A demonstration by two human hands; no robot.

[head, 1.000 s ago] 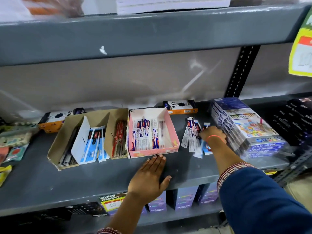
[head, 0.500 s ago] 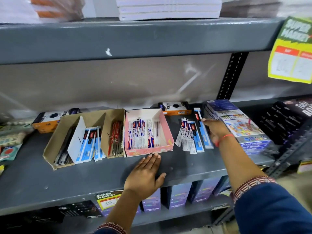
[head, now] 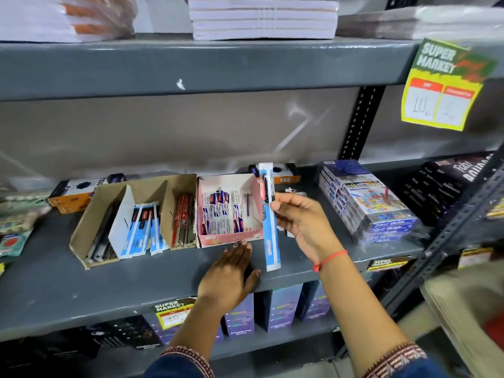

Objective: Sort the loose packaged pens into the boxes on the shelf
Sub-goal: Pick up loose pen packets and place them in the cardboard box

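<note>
My right hand [head: 302, 223] holds a long blue-and-white packaged pen [head: 270, 214] upright above the shelf, just right of the pink box [head: 231, 237]. That box contains several white, blue and red pen packets. My left hand [head: 231, 274] lies flat on the grey shelf [head: 54, 285], its fingertips at the pink box's front wall. Left of it stands a brown cardboard box [head: 81, 236] with dividers; it has dark pens, blue-and-white packets [head: 141, 227] and red pens [head: 184, 222]. A few loose packets [head: 289, 233] peek out behind my right hand.
A stack of crayon packs [head: 368, 203] stands right of my right hand. Orange-and-black boxes [head: 73, 189] sit at the back. Dark packs [head: 450, 181] fill the far right, past a black upright post [head: 357, 124]. A yellow price tag [head: 444, 85] hangs from the upper shelf.
My right hand picked one blue-and-white pen packet out of the loose pile and lifted it upright toward the pink box. My left hand stayed flat on the shelf.
</note>
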